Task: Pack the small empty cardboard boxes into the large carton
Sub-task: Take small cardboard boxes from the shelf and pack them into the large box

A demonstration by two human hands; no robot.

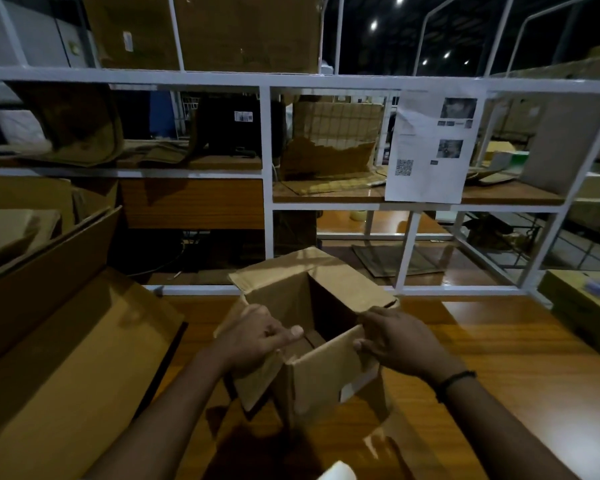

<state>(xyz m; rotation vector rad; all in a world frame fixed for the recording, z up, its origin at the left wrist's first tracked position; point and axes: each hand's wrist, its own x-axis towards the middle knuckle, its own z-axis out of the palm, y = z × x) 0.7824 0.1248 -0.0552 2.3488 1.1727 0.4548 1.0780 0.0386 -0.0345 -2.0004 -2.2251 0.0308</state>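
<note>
Both the left hand and right hand clamped opposite rims of a small open cardboard box held above the wooden counter.

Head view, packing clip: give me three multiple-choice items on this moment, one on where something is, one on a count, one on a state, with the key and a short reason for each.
1. Where does the large carton lie relative to the small box?
A. To its left
B. To its right
C. Underneath it

2. How many hands grip the small box?
A. None
B. One
C. Two

3. What state is the top of the small box in?
A. Taped shut
B. Open, flaps up
C. Crushed flat

Key:
1 A: the large carton fills the lower left of the view, with the small box at centre over the wooden table.
2 C: the left hand pinches the left wall and the right hand holds the right edge.
3 B: the dark interior shows, and the far flap stands raised.
</note>
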